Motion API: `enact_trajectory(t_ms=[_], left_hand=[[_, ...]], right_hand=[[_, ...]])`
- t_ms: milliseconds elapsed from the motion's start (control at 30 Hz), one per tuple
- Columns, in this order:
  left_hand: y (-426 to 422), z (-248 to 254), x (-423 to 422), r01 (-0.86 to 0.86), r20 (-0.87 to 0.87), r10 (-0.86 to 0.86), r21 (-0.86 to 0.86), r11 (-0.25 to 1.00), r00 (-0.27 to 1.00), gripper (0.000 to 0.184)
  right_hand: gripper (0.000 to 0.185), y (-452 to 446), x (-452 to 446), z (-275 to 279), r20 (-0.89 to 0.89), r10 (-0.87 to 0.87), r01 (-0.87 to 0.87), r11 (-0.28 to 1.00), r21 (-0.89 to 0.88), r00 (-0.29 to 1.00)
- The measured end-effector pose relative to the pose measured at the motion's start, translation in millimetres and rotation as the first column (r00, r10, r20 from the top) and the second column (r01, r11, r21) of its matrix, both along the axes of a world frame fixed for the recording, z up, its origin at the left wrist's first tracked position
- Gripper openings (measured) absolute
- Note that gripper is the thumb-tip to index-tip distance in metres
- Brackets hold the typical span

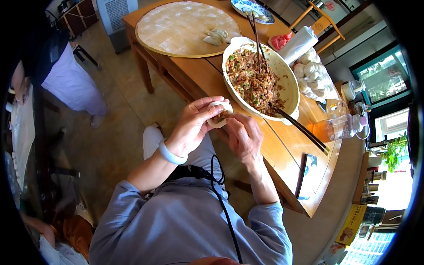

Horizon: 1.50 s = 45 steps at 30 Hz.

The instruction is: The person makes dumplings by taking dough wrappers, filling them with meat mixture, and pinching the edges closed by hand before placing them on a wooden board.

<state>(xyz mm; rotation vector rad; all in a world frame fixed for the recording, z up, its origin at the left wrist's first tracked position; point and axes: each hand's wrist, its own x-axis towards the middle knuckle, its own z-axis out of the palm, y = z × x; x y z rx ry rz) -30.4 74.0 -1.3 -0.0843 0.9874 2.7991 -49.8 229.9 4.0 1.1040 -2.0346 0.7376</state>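
My left hand (193, 122), with a pale bangle (172, 152) at the wrist, cradles a dumpling wrapper (226, 108) with brown filling in its middle. The fingers of my right hand (245, 136) press together at the wrapper's right edge. Just beyond, a large white bowl (291, 86) holds minced filling (251, 79). One pair of chopsticks (256, 37) stands in the filling, and another pair (304, 130) leans over the near rim. Several folded dumplings (216, 36) lie on the floured round board (176, 26).
The wooden table (282, 154) also bears a phone (306, 176), a bottle of amber liquid (338, 127), bagged white bulbs (312, 75), a paper roll (300, 44) and a blue-patterned plate (252, 9). A person (66, 70) stands at the left beside another table.
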Motion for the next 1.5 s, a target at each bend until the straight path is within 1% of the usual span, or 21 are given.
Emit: enact_trajectory(t_ms=[133,200,233,333,433,533,567,667,700,833,933,1033,1100,1133,1200,1233,1333,1433,1500], left_hand=[[1,-7,-3,-0.027,-0.016,0.026,-0.039,0.999,1.0,0.027],[1,-8,-3,0.001,-0.015,-0.003,-0.077,0.997,1.0,0.026],[1,-9,-3,0.017,-0.014,-0.019,-0.095,0.995,1.0,0.026],[0,-10,-1,0.102,0.018,-0.101,-0.052,0.993,0.995,0.027],[0,-9,0,0.114,-0.048,-0.122,-0.15,0.982,0.991,0.031],[-3,-2,1,0.137,-0.098,-0.159,-0.198,0.971,0.982,0.035],[-3,-3,0,0.141,-0.109,-0.167,-0.214,0.967,0.98,0.037],[-6,-5,-1,0.161,-0.123,-0.197,-0.256,0.953,0.973,0.041],[-7,-3,0,0.173,-0.116,-0.209,-0.266,0.948,0.971,0.043],[-11,-6,0,0.208,-0.117,-0.256,-0.32,0.924,0.96,0.052],[-10,0,2,0.251,-0.101,-0.279,-0.228,0.941,0.955,0.058],[-9,-3,2,0.235,-0.144,-0.263,-0.189,0.954,0.954,0.07],[-9,-7,1,0.213,-0.19,-0.248,-0.187,0.959,0.95,0.067],[-9,-8,0,0.201,-0.213,-0.24,-0.187,0.962,0.947,0.066],[-10,-7,0,0.216,-0.216,-0.252,-0.177,0.96,0.943,0.066],[-11,-7,1,0.224,-0.217,-0.259,-0.172,0.959,0.941,0.066],[-10,-3,3,0.244,-0.192,-0.27,-0.15,0.958,0.943,0.058],[-12,-4,1,0.331,-0.09,-0.348,-0.162,0.93,0.933,0.047],[-11,-5,3,0.323,-0.086,-0.333,-0.111,0.94,0.939,0.038]], right_hand=[[0.03,-2,3,-2,0.012,-0.001,0.001,1.0,0.031,1.0],[0.031,0,3,-5,0.0,-0.014,0.014,0.997,0.071,1.0],[0.031,0,3,-6,0.019,-0.013,0.012,0.998,0.066,1.0],[0.03,2,1,-7,0.07,-0.015,0.013,0.999,0.037,0.997],[0.028,2,1,-6,0.12,-0.023,0.027,0.999,-0.026,0.993],[0.025,3,-1,1,0.119,-0.011,0.017,0.999,-0.05,0.993],[0.021,2,2,4,0.167,-0.033,0.043,0.997,-0.057,0.985],[0.018,1,-2,15,0.235,-0.032,0.044,0.998,-0.045,0.972],[0.015,2,-1,18,0.342,-0.035,0.055,0.997,-0.047,0.939],[0.014,7,2,26,0.462,0.032,-0.015,0.999,-0.04,0.886],[0.014,10,1,26,0.505,0.053,-0.024,0.998,-0.065,0.861],[0.015,12,1,24,0.51,0.063,-0.024,0.996,-0.081,0.858],[0.014,10,2,26,0.51,0.065,-0.026,0.996,-0.082,0.857],[0.014,10,2,26,0.539,0.086,-0.033,0.994,-0.107,0.838],[0.013,9,4,27,0.593,0.127,-0.042,0.987,-0.155,0.795],[0.012,9,3,27,0.59,0.14,-0.052,0.985,-0.164,0.795],[0.012,12,2,23,0.582,0.162,-0.069,0.981,-0.179,0.797],[0.012,14,1,21,0.575,0.16,-0.073,0.982,-0.172,0.802],[0.013,14,1,20,0.566,0.163,-0.086,0.983,-0.161,0.808]])
